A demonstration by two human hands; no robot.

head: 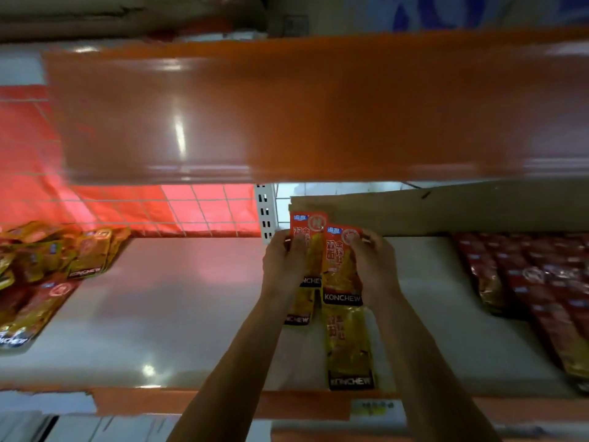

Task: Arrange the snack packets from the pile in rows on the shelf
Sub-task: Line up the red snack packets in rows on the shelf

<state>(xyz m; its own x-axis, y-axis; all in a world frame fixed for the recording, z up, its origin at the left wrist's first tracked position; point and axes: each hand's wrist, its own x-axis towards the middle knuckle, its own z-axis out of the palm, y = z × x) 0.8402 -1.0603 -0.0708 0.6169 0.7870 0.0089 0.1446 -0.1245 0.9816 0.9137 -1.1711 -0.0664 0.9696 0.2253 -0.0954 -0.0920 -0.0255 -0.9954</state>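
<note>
Both my hands reach to the back of the white shelf [178, 314]. My left hand [282, 263] grips a red-and-yellow snack packet [307, 231] by its left edge. My right hand [374, 266] grips a second such packet [339, 266] by its right edge, overlapping the first. Below them two more packets lie flat in a row toward the front, one at the left [301, 309] and one at the right [349, 349]. The loose pile of packets [47, 266] sits at the shelf's left end.
An orange shelf front [302, 110] hangs low overhead. A cardboard sheet [446, 208] leans at the back right. Rows of dark red packets [535, 282] fill the right end. A white upright [266, 212] and wire grid [197, 205] stand behind.
</note>
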